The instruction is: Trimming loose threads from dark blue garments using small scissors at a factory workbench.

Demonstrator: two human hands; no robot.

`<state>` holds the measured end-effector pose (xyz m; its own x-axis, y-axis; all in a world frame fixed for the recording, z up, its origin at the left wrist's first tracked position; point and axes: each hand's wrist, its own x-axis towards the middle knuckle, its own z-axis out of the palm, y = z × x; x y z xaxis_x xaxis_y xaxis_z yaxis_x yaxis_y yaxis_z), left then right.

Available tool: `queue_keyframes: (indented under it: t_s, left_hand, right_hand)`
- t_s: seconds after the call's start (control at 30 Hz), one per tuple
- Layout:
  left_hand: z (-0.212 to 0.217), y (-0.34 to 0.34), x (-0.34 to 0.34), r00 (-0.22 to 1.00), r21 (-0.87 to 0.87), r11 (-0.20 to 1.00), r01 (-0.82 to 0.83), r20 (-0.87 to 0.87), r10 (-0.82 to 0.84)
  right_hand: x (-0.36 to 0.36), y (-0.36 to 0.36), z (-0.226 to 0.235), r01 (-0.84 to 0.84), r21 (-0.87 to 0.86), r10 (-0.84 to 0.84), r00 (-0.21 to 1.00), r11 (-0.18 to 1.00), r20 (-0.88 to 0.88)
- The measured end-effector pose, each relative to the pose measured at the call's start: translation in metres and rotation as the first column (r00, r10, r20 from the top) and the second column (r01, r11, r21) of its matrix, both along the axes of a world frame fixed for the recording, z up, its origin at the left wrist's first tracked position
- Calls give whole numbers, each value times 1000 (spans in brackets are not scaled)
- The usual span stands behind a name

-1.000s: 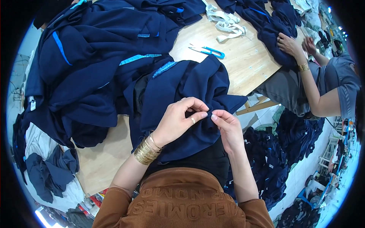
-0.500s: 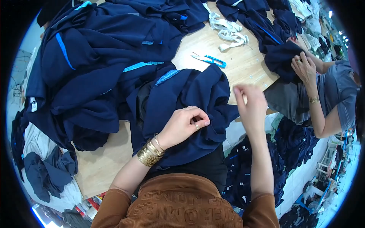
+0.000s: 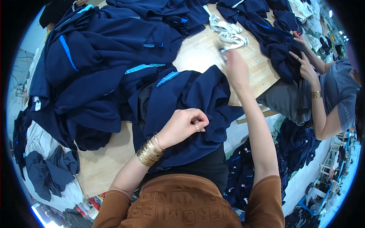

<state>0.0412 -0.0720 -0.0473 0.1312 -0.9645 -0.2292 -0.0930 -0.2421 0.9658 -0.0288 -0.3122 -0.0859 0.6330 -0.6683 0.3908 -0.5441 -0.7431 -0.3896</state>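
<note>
A navy garment [image 3: 190,98] with a light-blue trim lies bunched on the wooden table [image 3: 195,57] in front of me. My left hand [image 3: 184,125], with gold bangles on its wrist, pinches a fold of this garment near its lower edge. My right hand [image 3: 234,66] is stretched out over the table beyond the garment, blurred. Its fingertips are at a small grey object [image 3: 221,48] beside a bundle of white strips [image 3: 228,32]. The blur hides whether the fingers grip it.
A big heap of navy garments with blue stripes [image 3: 102,60] covers the table's left half. At the right a co-worker's hands [image 3: 302,60] work on another navy garment [image 3: 277,45]. More navy pieces lie on the floor [image 3: 296,144] at right and at lower left [image 3: 49,167].
My right hand has let go of the fold it pinched with the left and has reached away across the table toward the white strips. The left hand stays on the garment.
</note>
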Motion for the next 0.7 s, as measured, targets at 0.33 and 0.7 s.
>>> queue_keyframes:
  t_s: [0.33,0.7]
  left_hand:
    - [-8,4,5,980,77,997,-16,-195,31]
    - [2,12,-6,992,-67,993,-101,-85,96]
  right_hand:
    - [-120,111,74,-151,545,161,987,825,30]
    - [-112,177,53,52,815,-214,973,578,89]
